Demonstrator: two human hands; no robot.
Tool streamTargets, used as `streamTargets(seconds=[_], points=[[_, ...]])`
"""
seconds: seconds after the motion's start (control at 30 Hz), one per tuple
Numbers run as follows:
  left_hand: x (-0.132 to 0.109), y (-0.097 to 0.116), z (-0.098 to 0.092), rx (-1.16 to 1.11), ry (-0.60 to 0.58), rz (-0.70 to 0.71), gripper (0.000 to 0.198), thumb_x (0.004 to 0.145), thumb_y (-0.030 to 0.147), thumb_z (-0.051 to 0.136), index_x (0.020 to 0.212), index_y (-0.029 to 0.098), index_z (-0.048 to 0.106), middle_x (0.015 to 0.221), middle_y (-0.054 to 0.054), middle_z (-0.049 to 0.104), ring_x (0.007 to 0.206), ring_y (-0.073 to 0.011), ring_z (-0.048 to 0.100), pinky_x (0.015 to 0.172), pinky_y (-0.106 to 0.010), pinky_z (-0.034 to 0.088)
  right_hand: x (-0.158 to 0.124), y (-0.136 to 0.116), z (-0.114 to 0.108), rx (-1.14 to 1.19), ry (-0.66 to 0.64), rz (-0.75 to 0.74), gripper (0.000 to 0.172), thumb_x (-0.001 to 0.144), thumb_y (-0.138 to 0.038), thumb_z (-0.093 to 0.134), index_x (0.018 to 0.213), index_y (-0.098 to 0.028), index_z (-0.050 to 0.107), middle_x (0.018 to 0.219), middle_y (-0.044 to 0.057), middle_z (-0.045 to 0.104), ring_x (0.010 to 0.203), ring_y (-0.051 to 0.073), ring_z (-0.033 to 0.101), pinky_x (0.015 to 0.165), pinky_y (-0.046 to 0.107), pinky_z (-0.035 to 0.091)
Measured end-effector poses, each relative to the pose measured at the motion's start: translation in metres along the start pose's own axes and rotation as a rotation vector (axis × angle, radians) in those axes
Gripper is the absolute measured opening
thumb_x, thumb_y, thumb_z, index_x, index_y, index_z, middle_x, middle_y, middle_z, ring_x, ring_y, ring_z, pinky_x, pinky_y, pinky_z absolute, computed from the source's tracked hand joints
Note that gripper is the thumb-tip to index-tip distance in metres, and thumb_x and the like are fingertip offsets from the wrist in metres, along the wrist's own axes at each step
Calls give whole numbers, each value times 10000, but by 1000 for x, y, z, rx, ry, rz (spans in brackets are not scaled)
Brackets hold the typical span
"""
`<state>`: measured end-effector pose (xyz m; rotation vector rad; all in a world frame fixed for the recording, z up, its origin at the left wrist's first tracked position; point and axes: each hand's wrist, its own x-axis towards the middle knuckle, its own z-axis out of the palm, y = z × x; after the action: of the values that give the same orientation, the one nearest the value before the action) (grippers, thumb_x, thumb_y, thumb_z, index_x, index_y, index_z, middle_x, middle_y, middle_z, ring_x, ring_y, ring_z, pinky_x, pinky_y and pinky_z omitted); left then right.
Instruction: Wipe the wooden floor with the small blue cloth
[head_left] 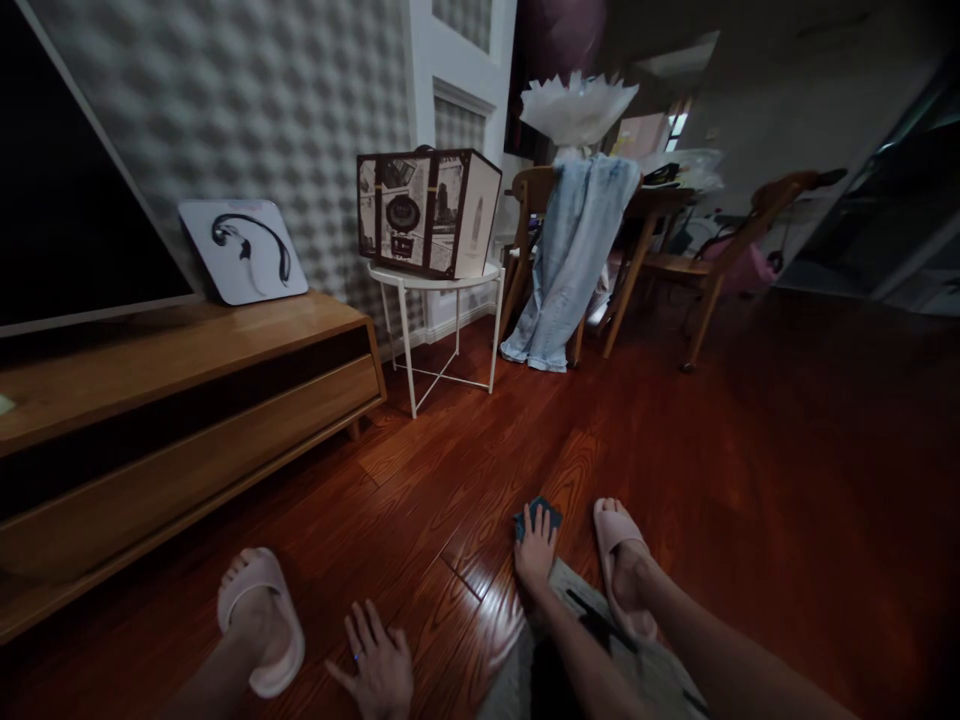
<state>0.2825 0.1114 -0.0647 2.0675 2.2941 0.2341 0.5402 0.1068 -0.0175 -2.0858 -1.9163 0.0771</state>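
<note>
My left hand (377, 665) is held over the wooden floor with its fingers spread and nothing in it, a ring showing on one finger. It is too dim to tell whether the palm touches the boards. My right hand (535, 548) lies flat, fingers apart, on a small dark teal cloth (553, 517) spread on the floor. Most of the cloth is covered by the hand; its edges stick out around the fingertips. Below the right forearm is grey fabric (574, 582) with dark markings, partly hidden by the arm.
Feet in pink slippers (274, 640) stand either side of the hands. A wooden TV cabinet (322, 375) runs along the left. Beyond it, a white side table (405, 335) bears a patterned case (409, 215). Jeans (574, 240) hang over a chair; another wooden chair (705, 285) stands right.
</note>
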Motion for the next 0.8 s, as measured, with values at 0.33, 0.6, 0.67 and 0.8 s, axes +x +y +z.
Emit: streamTargets(seconds=[0.33,0.6,0.67,0.8], points=[[2,-2,-2,67,6,48,672,781,421,481,1451,440,533,1623,53,435,1569,-397,125,1115,-770,258,-29,-90,74,120,-57,-74,689,837,-495,559,1483,-628,360,1626,-256,212,1573,240,-4,1201,608,261],[-2,3,-8,71,-3,12,708,767,425,518,1473,462,494,1643,72,392,1568,-399,101,1124,-771,243,10,84,-31,114,197,307,792,816,-400,566,1525,-607,281,1627,-307,33,1542,163,-184,1266,524,56],[-3,6,-8,72,15,-15,726,774,411,516,1494,470,457,1654,70,370,1572,-382,79,1131,-771,219,7,113,-43,72,259,392,790,812,-392,557,1517,-620,282,1619,-333,7,1520,134,-229,1264,497,37],[-4,9,-12,70,29,-74,766,784,393,526,1529,487,379,1674,78,325,1574,-360,57,1119,-753,252,6,103,-27,12,230,581,767,846,-362,505,1581,-457,305,1690,-182,4,1553,213,-177,1254,572,45]])
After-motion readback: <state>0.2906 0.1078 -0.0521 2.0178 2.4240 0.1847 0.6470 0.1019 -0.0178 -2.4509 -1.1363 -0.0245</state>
